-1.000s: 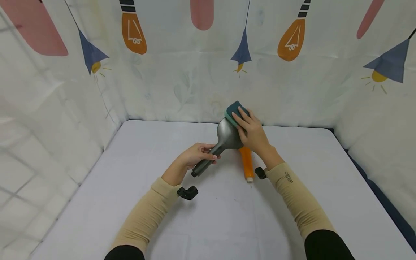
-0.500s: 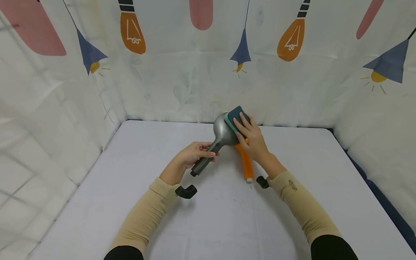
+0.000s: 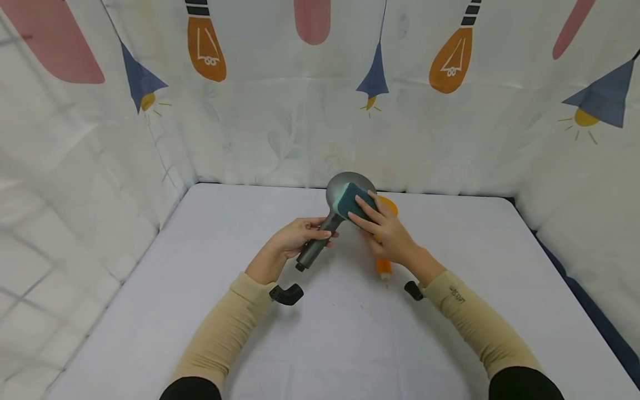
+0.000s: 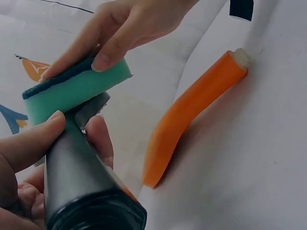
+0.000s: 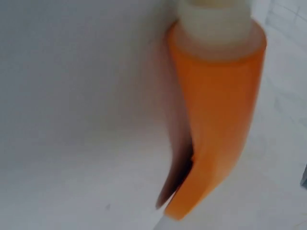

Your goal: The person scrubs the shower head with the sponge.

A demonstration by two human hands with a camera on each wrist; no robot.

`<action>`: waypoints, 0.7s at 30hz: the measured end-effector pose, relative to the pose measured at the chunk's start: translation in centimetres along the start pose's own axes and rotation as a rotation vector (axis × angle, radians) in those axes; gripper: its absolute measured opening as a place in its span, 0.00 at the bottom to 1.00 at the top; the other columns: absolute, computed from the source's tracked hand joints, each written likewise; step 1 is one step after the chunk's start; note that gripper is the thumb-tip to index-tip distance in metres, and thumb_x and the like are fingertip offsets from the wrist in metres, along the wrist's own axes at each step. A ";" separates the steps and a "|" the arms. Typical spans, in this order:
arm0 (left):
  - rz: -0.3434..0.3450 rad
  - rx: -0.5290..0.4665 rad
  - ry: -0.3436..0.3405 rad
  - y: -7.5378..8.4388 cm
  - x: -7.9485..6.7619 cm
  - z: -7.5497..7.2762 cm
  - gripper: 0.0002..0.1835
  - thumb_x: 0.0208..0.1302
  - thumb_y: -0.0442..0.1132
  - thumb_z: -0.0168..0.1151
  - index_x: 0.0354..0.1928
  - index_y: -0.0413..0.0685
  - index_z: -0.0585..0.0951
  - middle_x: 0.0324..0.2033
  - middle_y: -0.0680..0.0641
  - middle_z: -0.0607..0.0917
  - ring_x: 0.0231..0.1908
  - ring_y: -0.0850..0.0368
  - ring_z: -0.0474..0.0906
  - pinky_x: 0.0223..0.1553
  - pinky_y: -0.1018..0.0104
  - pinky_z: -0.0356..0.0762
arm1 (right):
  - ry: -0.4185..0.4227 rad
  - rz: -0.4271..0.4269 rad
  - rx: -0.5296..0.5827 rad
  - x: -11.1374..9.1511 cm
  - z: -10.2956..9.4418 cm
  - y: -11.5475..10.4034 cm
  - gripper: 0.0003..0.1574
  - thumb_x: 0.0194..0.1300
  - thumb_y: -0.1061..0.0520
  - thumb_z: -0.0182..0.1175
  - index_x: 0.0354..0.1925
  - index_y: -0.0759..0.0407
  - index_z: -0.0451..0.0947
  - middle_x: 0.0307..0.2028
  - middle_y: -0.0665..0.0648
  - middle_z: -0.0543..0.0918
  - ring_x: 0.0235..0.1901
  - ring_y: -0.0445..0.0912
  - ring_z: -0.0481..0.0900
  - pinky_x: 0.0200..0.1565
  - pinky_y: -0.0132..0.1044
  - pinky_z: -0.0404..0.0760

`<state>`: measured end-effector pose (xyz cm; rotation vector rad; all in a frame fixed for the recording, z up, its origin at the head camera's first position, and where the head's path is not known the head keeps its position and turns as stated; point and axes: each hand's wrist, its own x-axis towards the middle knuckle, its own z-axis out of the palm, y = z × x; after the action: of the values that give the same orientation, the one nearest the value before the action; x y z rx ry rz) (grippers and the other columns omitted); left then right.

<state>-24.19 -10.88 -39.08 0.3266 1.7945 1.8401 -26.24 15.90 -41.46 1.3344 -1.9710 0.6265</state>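
My left hand grips the handle of a grey shower head, held up over the table and tilted with its round head away from me. In the left wrist view the thumb lies along the grey handle. My right hand holds a two-layer sponge, dark teal on top and light green below. The sponge's light green side faces the shower head and overlaps its back near the neck. Behind my right hand lies an orange shower head, partly hidden.
A white-covered table spreads under both arms. White fabric walls printed with lamps and bulbs enclose its back and sides. In the right wrist view the orange handle with its pale threaded end is close to the camera.
My right hand has slid the sponge down and toward me, from the shower head's right edge onto its middle near the neck. The grey head has turned and tipped slightly; the left hand stays nearly in place.
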 end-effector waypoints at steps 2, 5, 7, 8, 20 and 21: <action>-0.002 -0.006 0.004 0.1 0.0 0.0 0.30 0.77 0.29 0.53 0.77 0.32 0.60 0.63 0.28 0.76 0.44 0.54 0.85 0.66 0.42 0.66 | 0.014 0.032 0.021 -0.4 -0.3 0.5 0.32 0.59 0.71 0.67 0.63 0.67 0.79 0.70 0.73 0.68 0.69 0.77 0.60 0.62 0.73 0.64; -0.005 -0.015 0.013 0.3 -0.1 0.0 0.30 0.76 0.29 0.54 0.77 0.33 0.60 0.62 0.29 0.78 0.42 0.57 0.85 0.64 0.46 0.69 | 0.057 0.099 0.055 -1.0 -0.8 1.4 0.33 0.58 0.73 0.68 0.63 0.69 0.78 0.69 0.74 0.68 0.69 0.76 0.60 0.61 0.74 0.64; -0.002 -0.017 0.014 0.4 -0.2 0.0 0.30 0.76 0.28 0.54 0.76 0.33 0.61 0.61 0.30 0.79 0.41 0.57 0.85 0.62 0.49 0.71 | 0.101 0.160 0.096 -1.4 -1.0 1.8 0.34 0.57 0.74 0.67 0.63 0.70 0.77 0.69 0.75 0.67 0.70 0.75 0.59 0.63 0.73 0.62; -0.002 -0.020 0.014 0.4 -0.2 0.0 0.30 0.76 0.28 0.54 0.76 0.33 0.61 0.61 0.29 0.79 0.40 0.58 0.85 0.61 0.52 0.72 | 0.122 0.191 0.115 -1.6 -1.1 2.0 0.34 0.58 0.75 0.66 0.64 0.70 0.76 0.70 0.74 0.67 0.71 0.74 0.58 0.65 0.72 0.61; -0.014 -0.050 0.017 0.7 -0.4 0.2 0.29 0.77 0.30 0.54 0.76 0.34 0.63 0.59 0.36 0.82 0.42 0.57 0.85 0.57 0.55 0.74 | 0.072 0.065 0.065 -1.0 -0.8 0.7 0.24 0.82 0.52 0.51 0.66 0.63 0.78 0.71 0.70 0.67 0.70 0.76 0.58 0.66 0.71 0.61; -0.015 -0.056 0.015 0.6 -0.4 0.2 0.29 0.77 0.30 0.54 0.76 0.34 0.62 0.59 0.36 0.82 0.43 0.56 0.85 0.55 0.56 0.75 | 0.056 0.038 0.055 -0.9 -0.7 0.5 0.25 0.82 0.51 0.50 0.67 0.60 0.77 0.72 0.69 0.67 0.69 0.76 0.59 0.66 0.71 0.61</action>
<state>-23.91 -10.90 -38.36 0.2783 1.7468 1.8840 -26.32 17.17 -41.70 1.3008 -1.9510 0.7332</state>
